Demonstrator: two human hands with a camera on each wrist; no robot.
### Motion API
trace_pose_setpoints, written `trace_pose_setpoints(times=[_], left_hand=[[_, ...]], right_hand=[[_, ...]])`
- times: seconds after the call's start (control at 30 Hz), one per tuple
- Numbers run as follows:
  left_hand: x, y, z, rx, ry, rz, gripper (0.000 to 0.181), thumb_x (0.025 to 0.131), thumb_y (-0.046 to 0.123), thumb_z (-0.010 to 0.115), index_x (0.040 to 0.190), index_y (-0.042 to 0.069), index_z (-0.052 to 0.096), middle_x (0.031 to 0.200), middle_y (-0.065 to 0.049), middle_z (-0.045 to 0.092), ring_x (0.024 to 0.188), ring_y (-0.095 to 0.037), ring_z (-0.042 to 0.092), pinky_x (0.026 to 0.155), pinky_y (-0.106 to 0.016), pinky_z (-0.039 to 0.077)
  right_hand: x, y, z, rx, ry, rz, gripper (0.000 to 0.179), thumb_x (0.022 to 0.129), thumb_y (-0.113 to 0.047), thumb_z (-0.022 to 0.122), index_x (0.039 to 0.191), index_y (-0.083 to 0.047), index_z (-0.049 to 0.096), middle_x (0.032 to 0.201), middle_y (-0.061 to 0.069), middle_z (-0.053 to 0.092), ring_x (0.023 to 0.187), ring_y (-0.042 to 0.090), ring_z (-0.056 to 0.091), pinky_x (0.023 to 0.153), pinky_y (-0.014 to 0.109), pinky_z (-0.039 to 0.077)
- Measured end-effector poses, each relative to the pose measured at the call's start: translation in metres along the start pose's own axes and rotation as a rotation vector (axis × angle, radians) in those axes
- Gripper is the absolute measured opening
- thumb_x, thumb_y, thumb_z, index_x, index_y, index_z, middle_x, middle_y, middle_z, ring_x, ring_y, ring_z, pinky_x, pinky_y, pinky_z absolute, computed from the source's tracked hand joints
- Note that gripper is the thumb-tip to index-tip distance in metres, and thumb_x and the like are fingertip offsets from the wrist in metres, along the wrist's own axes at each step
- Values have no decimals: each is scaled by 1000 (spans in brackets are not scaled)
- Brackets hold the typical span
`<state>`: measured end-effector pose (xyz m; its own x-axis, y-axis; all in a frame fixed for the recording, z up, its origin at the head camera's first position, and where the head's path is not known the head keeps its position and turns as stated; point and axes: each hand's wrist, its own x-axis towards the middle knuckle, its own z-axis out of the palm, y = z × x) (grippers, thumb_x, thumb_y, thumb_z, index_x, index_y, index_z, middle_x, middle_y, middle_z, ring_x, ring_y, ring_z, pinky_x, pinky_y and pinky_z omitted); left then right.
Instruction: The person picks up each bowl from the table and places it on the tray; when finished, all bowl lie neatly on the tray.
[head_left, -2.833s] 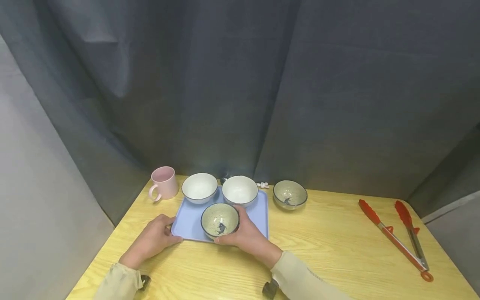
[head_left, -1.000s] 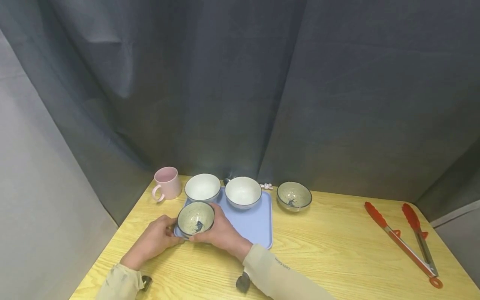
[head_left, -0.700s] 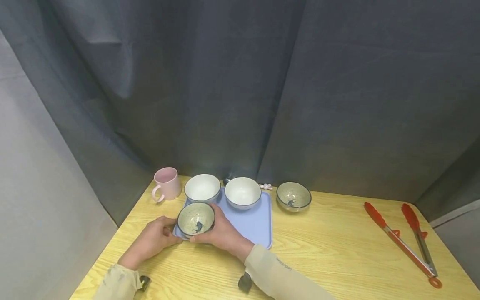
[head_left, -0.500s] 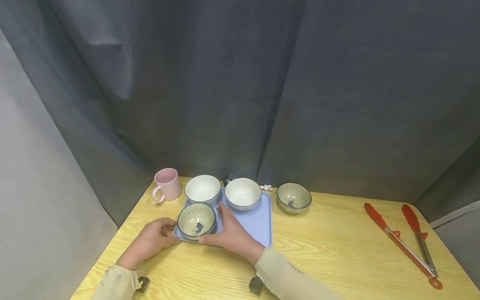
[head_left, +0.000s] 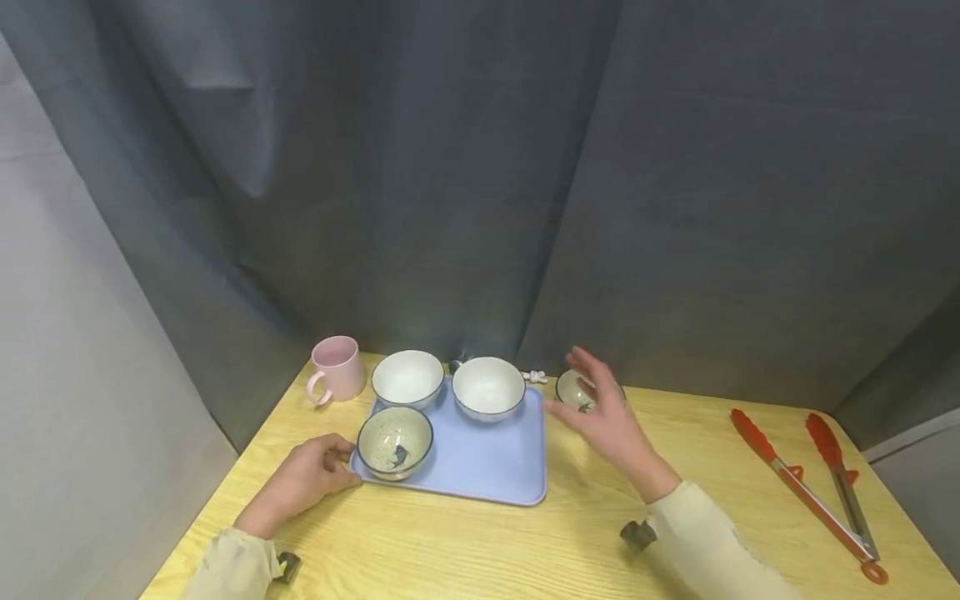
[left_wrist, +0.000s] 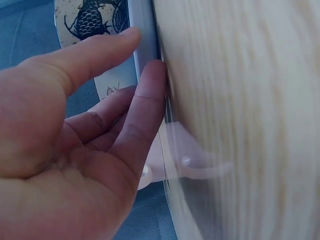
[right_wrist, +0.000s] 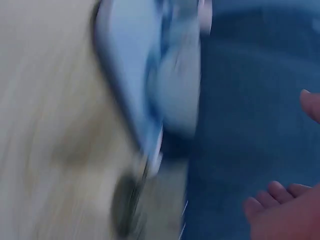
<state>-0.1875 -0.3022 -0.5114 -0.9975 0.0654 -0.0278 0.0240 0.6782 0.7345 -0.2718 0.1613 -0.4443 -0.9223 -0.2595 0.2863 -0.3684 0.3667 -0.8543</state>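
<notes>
My left hand point(head_left: 307, 477) holds the near left corner of the blue tray point(head_left: 487, 467); in the left wrist view its thumb and fingers lie along the rim. Beside it on the tray stands a speckled beige bowl point(head_left: 395, 442) with a fish drawing. Two white bowls with dark rims, a left one point(head_left: 407, 379) and a right one point(head_left: 489, 389), stand at the tray's back. My right hand point(head_left: 611, 425) is in the air, fingers spread and holding nothing, partly covering a second fish bowl point(head_left: 567, 390) right of the tray. The right wrist view is blurred.
A pink mug point(head_left: 337, 371) stands at the back left. Behind the tray lie a partly hidden spoon point(head_left: 456, 365) and a small white figure-shaped piece point(head_left: 536, 377). Red-tipped tongs point(head_left: 817, 500) lie spread at the right. A dark curtain point(head_left: 480, 183) hangs behind the wooden table point(head_left: 420, 550).
My right hand carried the fish bowl left to the tray's near left corner, let go of it, and moved right to the second fish bowl. The left hand stays at the tray.
</notes>
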Motion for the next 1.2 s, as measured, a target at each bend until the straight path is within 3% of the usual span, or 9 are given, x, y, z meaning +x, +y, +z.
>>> trace_pose_setpoints(times=[0.13, 0.2, 0.33, 0.43, 0.67, 0.83, 1.03, 1.2], left_hand=[[0, -2, 1, -14, 2, -2, 43, 89, 14, 93, 125, 1, 75, 92, -2, 78, 83, -14, 69, 76, -27, 54], [0, -3, 1, -22, 0, -2, 42, 89, 14, 93, 124, 1, 75, 92, -2, 78, 84, -14, 69, 77, -27, 54], [0, -6, 2, -41, -8, -3, 40, 89, 12, 92, 123, 1, 74, 98, -3, 79, 88, -14, 71, 78, -25, 56], [0, -8, 2, -65, -14, 10, 38, 90, 11, 92, 122, 0, 74, 104, -6, 80, 91, -16, 73, 79, -25, 58], [2, -8, 1, -90, -22, 29, 37, 91, 10, 90, 122, -2, 73, 109, -9, 81, 92, -13, 73, 80, -23, 59], [1, -7, 1, -116, -26, 27, 41, 90, 10, 92, 123, -4, 72, 109, -10, 81, 92, -14, 73, 79, -23, 59], [1, -5, 1, -117, -15, 23, 42, 89, 9, 92, 123, -4, 71, 111, -10, 81, 94, -16, 72, 78, -24, 58], [1, -4, 0, -118, -16, 9, 42, 89, 9, 92, 123, -4, 71, 110, -9, 81, 93, -16, 72, 78, -23, 57]], right_hand=[[9, 35, -47, -104, 122, 116, 106, 103, -35, 83, 180, -9, 14, 181, 23, 28, 168, 53, 26, 136, 69, 26], [11, 51, -64, -120, 137, 199, 112, 104, -44, 81, 181, -11, 7, 184, 23, 21, 171, 52, 19, 135, 70, 25], [13, 79, -80, -73, 75, 359, 121, 104, -52, 77, 180, -10, -8, 188, 24, 6, 172, 53, 15, 136, 70, 24], [15, 94, -81, 0, -4, 418, 121, 107, -43, 76, 178, -7, -15, 187, 28, 1, 171, 54, 16, 136, 70, 23], [19, 113, -69, 29, -160, 391, 120, 105, -32, 79, 177, -1, -13, 183, 36, 6, 169, 56, 20, 134, 69, 28], [19, 113, -61, -9, -188, 399, 126, 99, -32, 86, 177, 3, -7, 181, 40, 10, 166, 57, 25, 133, 66, 31], [19, 114, -55, -9, -202, 398, 133, 93, -33, 92, 179, -5, -6, 182, 36, 10, 169, 56, 15, 135, 74, 18], [20, 115, -51, -38, -190, 378, 135, 90, -32, 95, 178, -3, -3, 181, 36, 13, 169, 56, 16, 135, 75, 17]])
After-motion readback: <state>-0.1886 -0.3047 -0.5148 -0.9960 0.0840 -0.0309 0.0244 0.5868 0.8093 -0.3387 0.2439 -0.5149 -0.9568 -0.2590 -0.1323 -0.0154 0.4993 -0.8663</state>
